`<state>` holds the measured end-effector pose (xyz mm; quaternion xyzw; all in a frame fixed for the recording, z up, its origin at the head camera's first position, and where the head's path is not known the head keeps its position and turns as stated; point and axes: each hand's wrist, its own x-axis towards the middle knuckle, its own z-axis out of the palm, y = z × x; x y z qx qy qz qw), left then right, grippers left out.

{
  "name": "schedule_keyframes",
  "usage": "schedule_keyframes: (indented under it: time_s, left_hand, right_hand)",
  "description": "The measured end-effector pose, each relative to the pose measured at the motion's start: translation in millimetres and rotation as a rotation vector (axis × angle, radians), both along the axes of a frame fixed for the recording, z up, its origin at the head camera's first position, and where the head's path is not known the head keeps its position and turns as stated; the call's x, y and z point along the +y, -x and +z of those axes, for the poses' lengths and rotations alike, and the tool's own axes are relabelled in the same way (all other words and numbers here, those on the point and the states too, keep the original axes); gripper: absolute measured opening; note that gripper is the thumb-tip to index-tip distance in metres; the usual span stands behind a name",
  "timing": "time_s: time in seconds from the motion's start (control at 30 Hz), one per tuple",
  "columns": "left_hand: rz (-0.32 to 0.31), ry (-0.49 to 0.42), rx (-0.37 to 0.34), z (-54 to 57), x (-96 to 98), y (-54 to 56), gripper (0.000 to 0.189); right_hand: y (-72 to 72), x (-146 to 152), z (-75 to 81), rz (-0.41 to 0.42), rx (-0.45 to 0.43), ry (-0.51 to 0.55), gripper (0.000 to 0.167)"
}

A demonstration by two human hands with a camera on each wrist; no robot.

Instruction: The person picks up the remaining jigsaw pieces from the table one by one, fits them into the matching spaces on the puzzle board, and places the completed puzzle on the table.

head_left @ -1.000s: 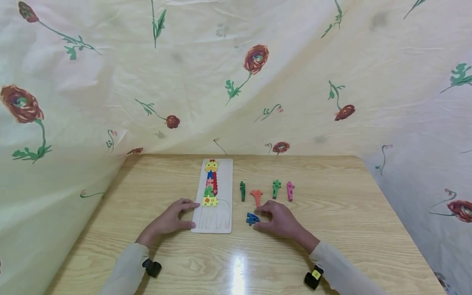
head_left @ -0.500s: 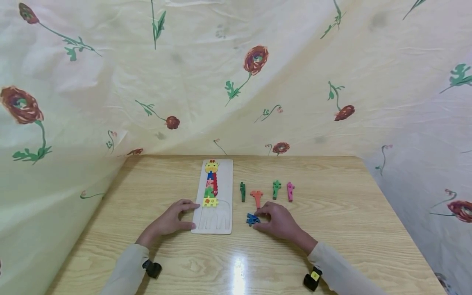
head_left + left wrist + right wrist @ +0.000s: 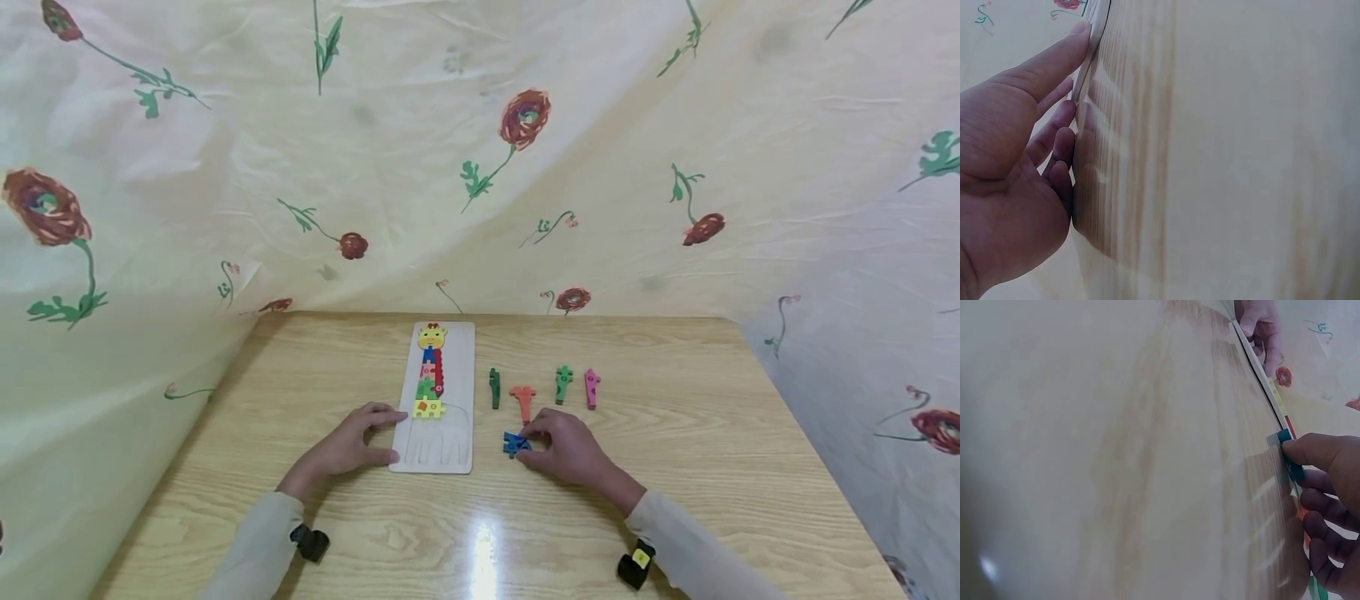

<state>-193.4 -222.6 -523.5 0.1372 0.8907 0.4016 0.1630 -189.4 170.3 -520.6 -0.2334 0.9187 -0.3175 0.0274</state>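
A pale puzzle board (image 3: 454,375) lies on the table with a giraffe's head, neck and upper body fitted in it. The yellow piece (image 3: 428,408) is the lowest fitted one; bare outlined recesses show below it. My left hand (image 3: 352,437) touches the board's left edge with thumb and fingertips spread apart. To the board's right, my right hand (image 3: 566,448) pinches a blue puzzle piece (image 3: 513,444) between thumb and index finger, at the table surface. The right wrist view shows the thumb (image 3: 1310,450) against that piece's edge, the other fingers curled behind.
Beyond the right hand lie a dark green piece (image 3: 494,388), an orange piece (image 3: 523,402), a green piece (image 3: 564,385) and a pink piece (image 3: 592,388). A flowered cloth (image 3: 390,167) hangs around the wooden table (image 3: 397,533).
The right fingers have shifted slightly over the blue puzzle piece, which stays in nearly the same place. The left hand and the board have not visibly moved.
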Motion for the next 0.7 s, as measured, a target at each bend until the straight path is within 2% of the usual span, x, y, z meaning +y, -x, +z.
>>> schedule_keyframes:
  time_s: [0.43,0.7]
  left_hand:
    - [-0.006,-0.012,0.003,0.1,-0.5,-0.2,0.062]
    - [0.002,-0.018,0.001,0.6,-0.7,-0.5,0.062]
  right_hand:
    - [10.4,8,7.1,0.100,0.005,0.041,0.023]
    - [19.3,7,17.1,0.109,0.038,0.053,0.022]
